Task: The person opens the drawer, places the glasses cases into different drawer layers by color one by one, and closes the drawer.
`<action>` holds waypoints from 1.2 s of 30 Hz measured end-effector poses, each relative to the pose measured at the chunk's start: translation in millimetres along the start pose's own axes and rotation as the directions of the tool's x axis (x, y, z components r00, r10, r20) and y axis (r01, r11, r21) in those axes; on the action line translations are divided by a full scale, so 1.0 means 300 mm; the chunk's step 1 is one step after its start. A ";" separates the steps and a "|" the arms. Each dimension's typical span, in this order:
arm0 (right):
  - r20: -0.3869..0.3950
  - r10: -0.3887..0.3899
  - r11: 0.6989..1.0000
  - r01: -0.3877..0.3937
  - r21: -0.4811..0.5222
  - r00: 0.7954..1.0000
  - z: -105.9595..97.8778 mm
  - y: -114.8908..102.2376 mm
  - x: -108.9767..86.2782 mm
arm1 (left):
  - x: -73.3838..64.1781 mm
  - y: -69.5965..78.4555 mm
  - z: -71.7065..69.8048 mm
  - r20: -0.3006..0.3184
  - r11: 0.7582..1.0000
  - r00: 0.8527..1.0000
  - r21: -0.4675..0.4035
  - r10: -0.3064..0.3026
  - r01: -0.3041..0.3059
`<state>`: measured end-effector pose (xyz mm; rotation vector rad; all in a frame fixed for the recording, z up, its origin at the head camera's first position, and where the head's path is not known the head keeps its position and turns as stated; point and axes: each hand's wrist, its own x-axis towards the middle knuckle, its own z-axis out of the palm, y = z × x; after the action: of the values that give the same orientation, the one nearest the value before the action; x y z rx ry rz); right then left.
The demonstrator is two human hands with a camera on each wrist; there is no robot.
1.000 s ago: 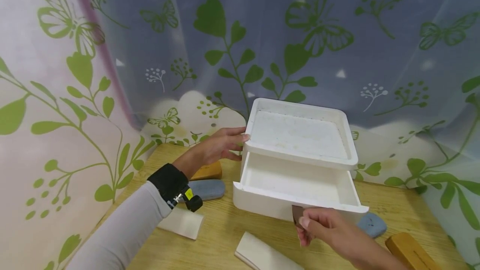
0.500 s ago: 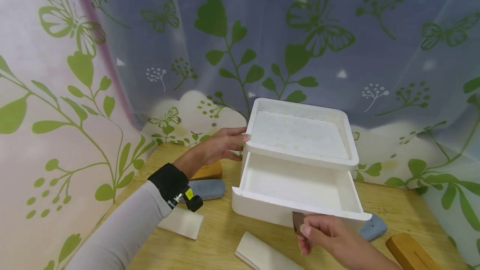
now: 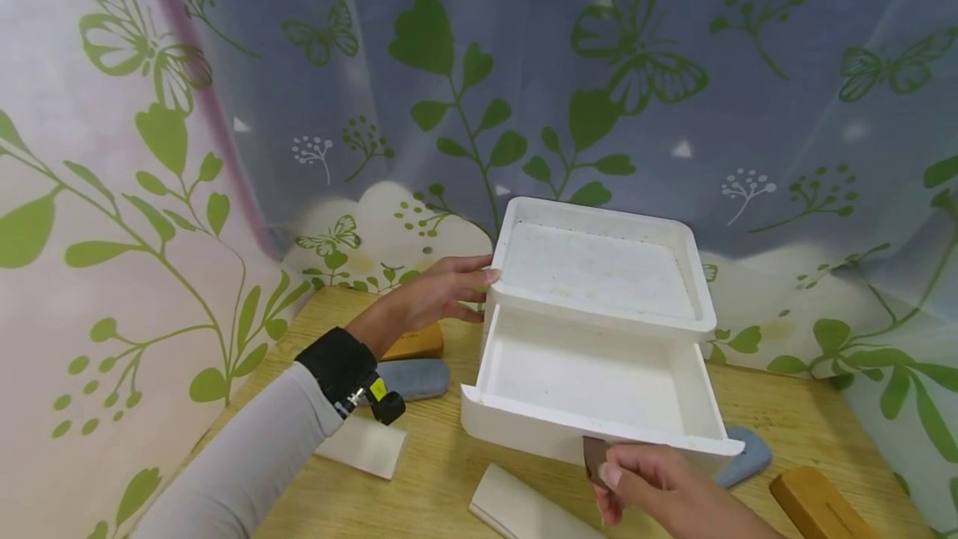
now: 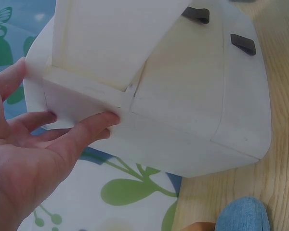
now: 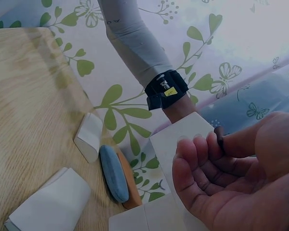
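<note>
A white plastic drawer unit point(image 3: 599, 316) with a tray-like top stands at the back of the wooden table. Its top drawer point(image 3: 524, 425) is pulled out, and the inside that shows holds nothing but small specks. My right hand point(image 3: 662, 485) pinches the brown pull tab point(image 3: 595, 457) on the drawer front between thumb and fingers; the right wrist view shows this tab point(image 5: 218, 134) too. With fairly straight fingers, my left hand point(image 3: 441, 289) rests against the unit's left side. Lower down, two more dark tabs point(image 4: 243, 44) show in the left wrist view.
Left of the unit lie a blue oblong case point(image 3: 415, 378), an orange-brown case point(image 3: 419, 343) and a cream case point(image 3: 370, 445). Another cream case point(image 3: 524, 506) lies in front. At right are a second blue case point(image 3: 748, 457) and orange-brown case point(image 3: 823, 501). A patterned curtain point(image 3: 479, 65) hangs behind.
The drawer has slid farther out toward me, with my right hand moving along on its tab. My left hand has stayed against the unit's side.
</note>
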<state>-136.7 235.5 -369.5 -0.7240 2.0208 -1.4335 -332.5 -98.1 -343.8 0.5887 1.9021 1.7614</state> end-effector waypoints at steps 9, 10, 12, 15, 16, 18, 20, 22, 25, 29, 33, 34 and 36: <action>0.006 0.012 1.000 -0.012 0.012 1.000 -0.002 0.007 0.002 | 0.005 -0.002 -0.002 -0.002 1.000 1.000 -0.013 0.004 -0.004; 0.003 0.015 1.000 -0.015 0.014 1.000 -0.002 0.008 0.002 | 0.006 -0.002 -0.002 -0.002 1.000 1.000 -0.012 0.005 -0.005; -0.002 0.015 1.000 -0.015 0.016 1.000 0.001 0.009 0.003 | 0.006 -0.001 -0.002 -0.003 1.000 1.000 -0.014 0.006 -0.006; -0.013 0.012 1.000 -0.011 0.022 1.000 0.007 0.011 0.005 | 0.007 -0.001 -0.002 -0.002 1.000 1.000 -0.010 0.008 -0.008; -0.014 0.011 1.000 -0.010 0.029 1.000 0.008 0.011 0.005 | 0.007 -0.002 -0.002 -0.002 1.000 1.000 -0.010 0.006 -0.006; -0.013 0.011 0.999 -0.011 0.046 1.000 0.011 0.012 0.004 | 0.008 -0.003 -0.003 -0.006 1.000 1.000 -0.010 0.001 -0.001; -0.004 0.011 0.998 -0.010 0.069 1.000 0.011 0.013 0.003 | 0.009 -0.005 -0.003 -0.011 1.000 1.000 -0.009 -0.004 0.004; 0.011 0.010 0.996 -0.011 0.089 1.000 0.008 0.013 0.000 | 0.010 -0.007 -0.003 -0.016 1.000 1.000 -0.011 -0.007 0.007; 0.037 0.015 0.995 -0.018 0.097 0.999 0.001 0.011 -0.007 | 0.010 -0.009 -0.001 -0.021 1.000 1.000 -0.012 -0.009 0.009; 0.054 0.022 0.999 -0.024 0.048 0.998 -0.016 0.008 -0.021 | 0.009 -0.010 0.002 -0.031 1.000 0.999 -0.025 -0.010 0.009; 0.056 0.046 0.999 -0.046 -0.003 0.997 -0.039 0.011 -0.044 | 0.006 -0.011 0.004 -0.040 0.999 0.999 -0.033 -0.004 0.003; 0.055 0.053 0.999 -0.053 -0.013 0.997 -0.046 0.013 -0.054 | 0.007 -0.012 0.004 -0.040 1.000 0.999 -0.030 0.000 -0.001; 0.052 0.066 0.998 -0.065 -0.023 0.996 -0.063 0.016 -0.075 | 0.006 -0.013 0.002 -0.039 1.000 0.999 -0.024 0.009 -0.010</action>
<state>-134.6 265.0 -366.0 -0.6907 2.0040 -1.3435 -333.3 -96.8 -347.8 0.5593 1.9047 1.8113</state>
